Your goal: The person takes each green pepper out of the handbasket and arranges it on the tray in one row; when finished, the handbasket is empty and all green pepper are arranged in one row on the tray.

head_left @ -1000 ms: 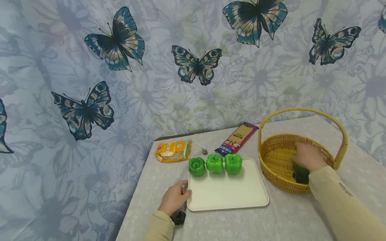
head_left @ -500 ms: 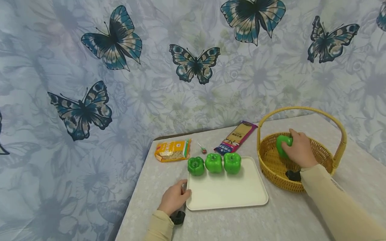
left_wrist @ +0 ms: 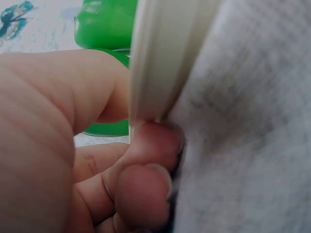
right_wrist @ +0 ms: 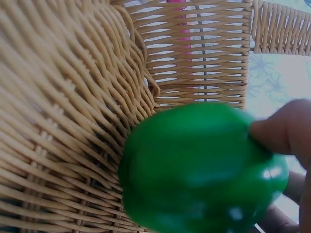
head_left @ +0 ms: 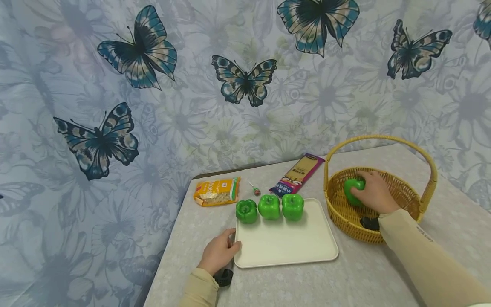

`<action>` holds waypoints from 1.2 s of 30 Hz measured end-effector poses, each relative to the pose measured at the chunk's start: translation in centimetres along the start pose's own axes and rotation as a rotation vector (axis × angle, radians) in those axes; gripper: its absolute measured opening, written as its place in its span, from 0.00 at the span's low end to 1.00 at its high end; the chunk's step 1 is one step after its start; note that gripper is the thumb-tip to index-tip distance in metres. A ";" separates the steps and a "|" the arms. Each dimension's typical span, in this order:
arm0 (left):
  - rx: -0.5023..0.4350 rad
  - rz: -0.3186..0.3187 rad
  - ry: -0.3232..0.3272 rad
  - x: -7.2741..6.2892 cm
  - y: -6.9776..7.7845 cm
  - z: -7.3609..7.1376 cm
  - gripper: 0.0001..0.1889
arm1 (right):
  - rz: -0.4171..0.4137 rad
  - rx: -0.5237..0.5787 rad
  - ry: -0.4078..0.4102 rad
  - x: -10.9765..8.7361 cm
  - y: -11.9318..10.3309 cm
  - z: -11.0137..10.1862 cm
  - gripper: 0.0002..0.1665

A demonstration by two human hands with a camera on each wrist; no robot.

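Note:
Inside the yellow wicker basket (head_left: pixel 345 219), my right hand (head_left: pixel 376 194) grips a green bell pepper (head_left: pixel 353 191). The right wrist view has this pepper (right_wrist: pixel 199 170) close to the woven wicker, with thumb and fingers around one end. My left hand (head_left: pixel 219 252) holds the left edge of a cream tray (head_left: pixel 285 245). In the left wrist view, the thumb lies over the tray's rim (left_wrist: pixel 158 63) and curled fingertips (left_wrist: pixel 155 143) press against its outer side. Three green bell peppers (head_left: pixel 270 207) stand in a row along the tray's back edge.
Behind the tray lie an orange-yellow food packet (head_left: pixel 216 192), a small lollipop (head_left: pixel 256 191) and a purple packet (head_left: pixel 297 175). The basket's tall handle (head_left: pixel 379 137) arches above it. A butterfly-patterned cloth (head_left: pixel 172 128) hangs behind the table (head_left: pixel 291 285).
My right hand, low in the basket a second ago, lifted the bell pepper into view, then moved it left and slightly down within the basket. The left hand stays at the tray.

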State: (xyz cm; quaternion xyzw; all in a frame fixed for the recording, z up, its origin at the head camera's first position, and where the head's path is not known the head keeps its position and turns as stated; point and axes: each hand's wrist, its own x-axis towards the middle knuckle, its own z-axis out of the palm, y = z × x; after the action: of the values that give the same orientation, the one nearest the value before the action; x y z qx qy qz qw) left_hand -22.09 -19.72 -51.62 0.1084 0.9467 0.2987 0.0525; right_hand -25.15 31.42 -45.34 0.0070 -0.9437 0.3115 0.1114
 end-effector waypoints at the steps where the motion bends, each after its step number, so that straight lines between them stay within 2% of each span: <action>1: -0.001 0.001 -0.001 0.0 0.0 0.0 0.27 | -0.002 0.013 -0.006 0.0 0.0 0.0 0.40; 9: -0.005 -0.004 0.004 0.0 0.1 0.0 0.26 | -0.011 0.128 -0.077 0.0 0.0 -0.1 0.41; 17: 0.016 0.012 0.001 0.0 0.2 -0.1 0.28 | 0.002 0.116 -0.094 -0.2 0.0 -0.2 0.37; 24: 0.048 0.047 0.007 -0.2 0.3 -0.2 0.30 | -0.008 0.134 -0.124 0.0 -0.1 -0.2 0.40; 28: 0.041 0.044 0.001 -0.2 0.4 -0.2 0.29 | -0.006 0.139 -0.123 0.0 -0.1 -0.1 0.41; 36: 0.014 0.041 -0.015 -0.3 0.4 -0.1 0.31 | -0.016 0.115 -0.115 -0.2 0.0 -0.2 0.35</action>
State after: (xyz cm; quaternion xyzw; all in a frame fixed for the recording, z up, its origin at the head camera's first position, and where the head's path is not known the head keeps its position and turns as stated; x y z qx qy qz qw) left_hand -21.77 -19.52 -51.25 0.1305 0.9460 0.2922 0.0524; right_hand -24.97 31.52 -45.25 0.0390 -0.9290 0.3634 0.0588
